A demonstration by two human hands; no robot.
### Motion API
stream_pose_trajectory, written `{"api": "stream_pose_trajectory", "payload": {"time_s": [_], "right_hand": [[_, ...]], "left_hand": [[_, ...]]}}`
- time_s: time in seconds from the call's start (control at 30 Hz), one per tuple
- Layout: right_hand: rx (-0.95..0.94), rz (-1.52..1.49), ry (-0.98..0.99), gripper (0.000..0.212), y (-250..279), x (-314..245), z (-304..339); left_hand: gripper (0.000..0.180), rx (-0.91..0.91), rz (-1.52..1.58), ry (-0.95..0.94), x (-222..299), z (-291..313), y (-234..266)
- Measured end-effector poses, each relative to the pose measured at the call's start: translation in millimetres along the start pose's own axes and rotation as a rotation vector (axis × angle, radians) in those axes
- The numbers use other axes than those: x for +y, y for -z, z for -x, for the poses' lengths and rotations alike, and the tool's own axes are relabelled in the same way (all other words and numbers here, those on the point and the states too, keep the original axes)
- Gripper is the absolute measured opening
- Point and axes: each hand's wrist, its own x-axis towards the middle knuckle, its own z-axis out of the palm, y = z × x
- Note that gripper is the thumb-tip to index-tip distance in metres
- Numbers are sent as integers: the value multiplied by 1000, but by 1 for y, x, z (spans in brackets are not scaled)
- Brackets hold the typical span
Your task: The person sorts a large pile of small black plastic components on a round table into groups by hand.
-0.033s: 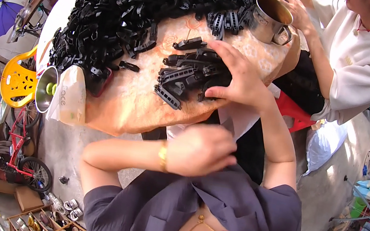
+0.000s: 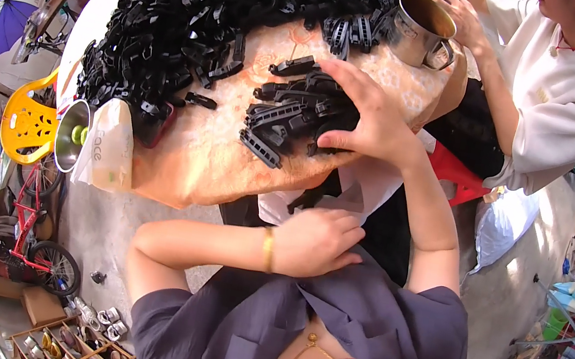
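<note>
A small pile of black plastic clips (image 2: 280, 113) lies at the near edge of a round table with an orange patterned cloth (image 2: 207, 158). My right hand (image 2: 371, 117) rests on top of this pile, fingers spread, thumb at its near side. My left hand (image 2: 315, 242), with a gold bangle on the wrist, sits below the table edge. Its fingers are curled on the lower edge of a white bag (image 2: 363, 189) that hangs there. A few black clips show at the bag's mouth. A large heap of the same black clips (image 2: 210, 4) covers the far half of the table.
Another person in a white top (image 2: 556, 96) stands at the upper right with a hand on a metal mug (image 2: 422, 26). A metal cup (image 2: 72, 134) and a plastic bag (image 2: 107, 148) sit at the table's left edge. A yellow chair (image 2: 24, 122) and a red bicycle (image 2: 31, 234) stand on the left.
</note>
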Motion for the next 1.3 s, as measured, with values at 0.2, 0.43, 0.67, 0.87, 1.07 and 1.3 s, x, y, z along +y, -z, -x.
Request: {"api": "stream_pose_trajectory", "payload": {"time_s": [0.2, 0.43, 0.67, 0.87, 1.07, 1.3], "right_hand": [[-38, -76, -35, 64, 3, -4, 0], [135, 192, -95, 50, 5, -42, 52], [348, 194, -160, 44, -38, -65, 113], [124, 46, -136, 33, -40, -69, 135], [219, 46, 187, 25, -8, -56, 82], [-172, 111, 163, 82, -18, -67, -23]], "left_hand": [[35, -374, -161, 462, -83, 34, -137], [41, -221, -97, 308, -64, 46, -128], [43, -210, -35, 295, -61, 37, -126], [34, -328, 35, 421, -60, 38, -125], [40, -239, -11, 337, -65, 43, -141], [39, -271, -130, 395, -62, 42, -143]]}}
